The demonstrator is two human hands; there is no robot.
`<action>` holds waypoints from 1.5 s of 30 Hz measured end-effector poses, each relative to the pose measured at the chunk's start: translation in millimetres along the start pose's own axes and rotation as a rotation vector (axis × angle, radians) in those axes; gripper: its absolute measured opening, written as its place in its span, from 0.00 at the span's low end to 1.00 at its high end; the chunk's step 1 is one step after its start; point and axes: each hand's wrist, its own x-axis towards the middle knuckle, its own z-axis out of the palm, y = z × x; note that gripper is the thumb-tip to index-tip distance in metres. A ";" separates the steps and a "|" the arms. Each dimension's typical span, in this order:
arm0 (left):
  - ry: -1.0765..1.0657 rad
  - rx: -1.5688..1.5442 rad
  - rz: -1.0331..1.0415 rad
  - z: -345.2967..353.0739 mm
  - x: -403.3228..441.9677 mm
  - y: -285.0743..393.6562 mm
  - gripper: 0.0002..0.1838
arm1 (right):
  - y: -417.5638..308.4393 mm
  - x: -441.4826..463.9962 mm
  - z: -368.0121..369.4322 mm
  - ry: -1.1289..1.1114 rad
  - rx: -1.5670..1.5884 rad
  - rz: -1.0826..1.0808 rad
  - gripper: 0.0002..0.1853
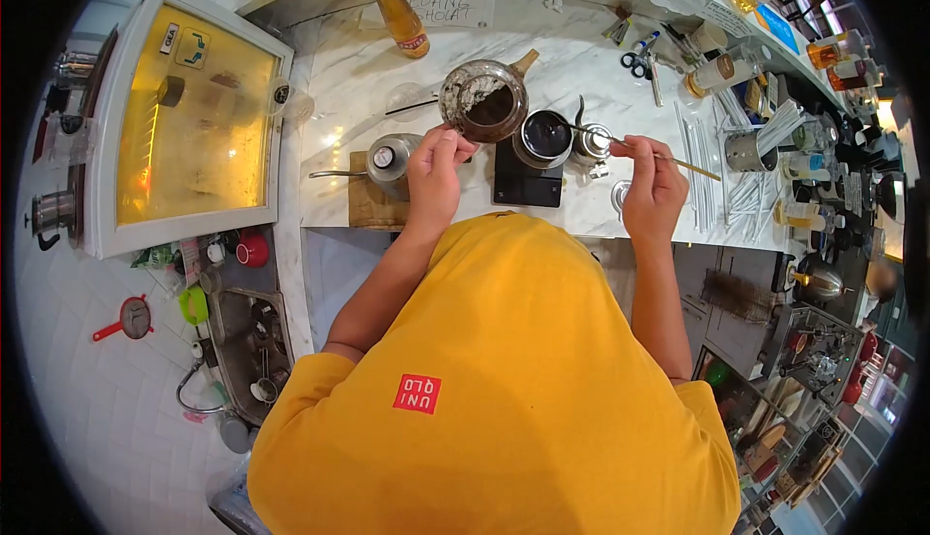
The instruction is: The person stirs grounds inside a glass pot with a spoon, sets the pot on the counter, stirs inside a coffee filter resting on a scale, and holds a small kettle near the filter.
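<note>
My left hand (438, 169) is closed on the near rim of a glass vessel (484, 99) with a wooden handle; dark liquid and pale foam or residue show inside. Just right of it, a round metal cup (544, 138) with dark contents stands on a black scale (528, 184). My right hand (654, 181) pinches a long thin spoon (693, 165), whose far end reaches to the dark contents of the cup. A small metal pot (591, 143) sits between the cup and my right hand. Left of my left hand, a steel kettle (387, 159) rests by a wooden board (373, 204).
An amber bottle (397, 16) stands at the back of the marble counter. Scissors (636, 62), white straws (699, 172) and a metal straw holder (751, 150) are on the right. A white-framed yellow panel (194, 113) and a sink (247, 341) lie left.
</note>
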 end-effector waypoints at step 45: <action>0.062 0.020 -0.003 3.0 -3.7 0.7 0.15 | -1.7 0.1 -1.1 -0.242 0.005 -0.104 0.13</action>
